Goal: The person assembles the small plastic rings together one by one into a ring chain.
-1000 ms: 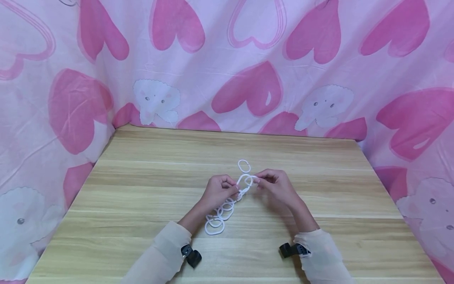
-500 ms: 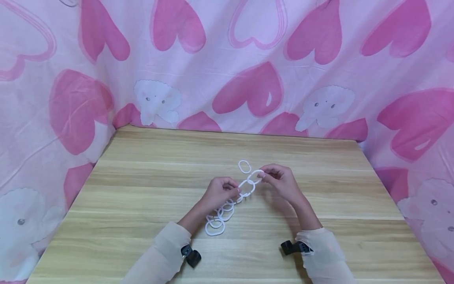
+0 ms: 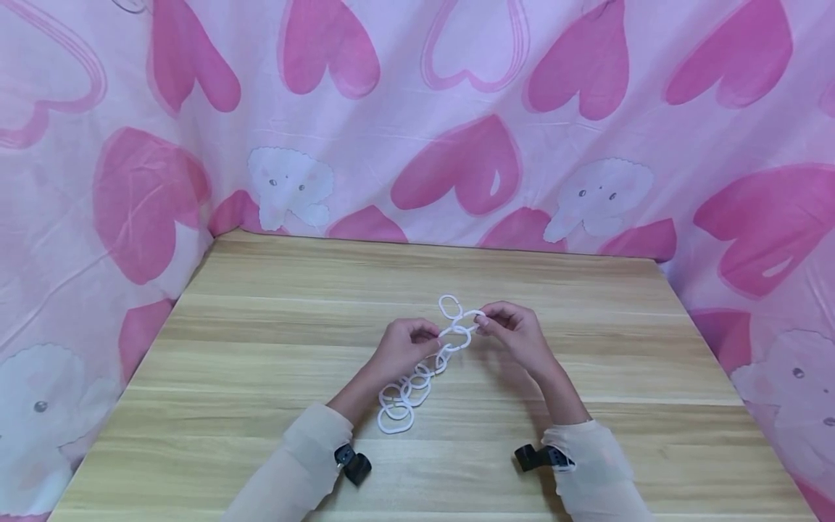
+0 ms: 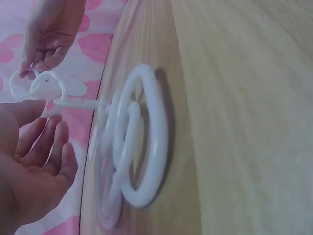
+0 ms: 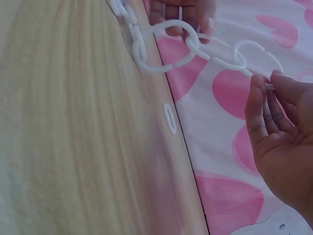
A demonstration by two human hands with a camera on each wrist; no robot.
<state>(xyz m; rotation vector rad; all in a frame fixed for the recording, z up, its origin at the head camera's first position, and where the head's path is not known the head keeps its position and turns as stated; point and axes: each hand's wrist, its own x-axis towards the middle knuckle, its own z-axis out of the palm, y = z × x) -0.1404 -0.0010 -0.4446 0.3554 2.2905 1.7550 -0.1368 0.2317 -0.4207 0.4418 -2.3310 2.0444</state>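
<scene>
A chain of white plastic oval links (image 3: 395, 432) runs diagonally over the table, its near end lying flat and its far end lifted. My left hand (image 3: 406, 349) pinches a link near the far end between thumb and fingers. In the right wrist view, the end link (image 5: 252, 42) hooks through its neighbour, and my right hand (image 3: 520, 332) pinches it at its outer side. Close by the left wrist camera, large links (image 4: 159, 137) of the chain's near end overlap each other. A single loose link (image 3: 440, 304) lies just beyond the raised part.
The wood-grain table (image 3: 274, 319) reaches back to a pink curtain (image 3: 365, 138) with hearts, which also hangs at both sides. A black wrist camera (image 3: 355, 467) sits at the left sleeve, and another camera (image 3: 527, 458) at the right.
My right hand has moved up and to the right with the end link, stretching the last links out. My left hand stays near the same place, still pinching the chain.
</scene>
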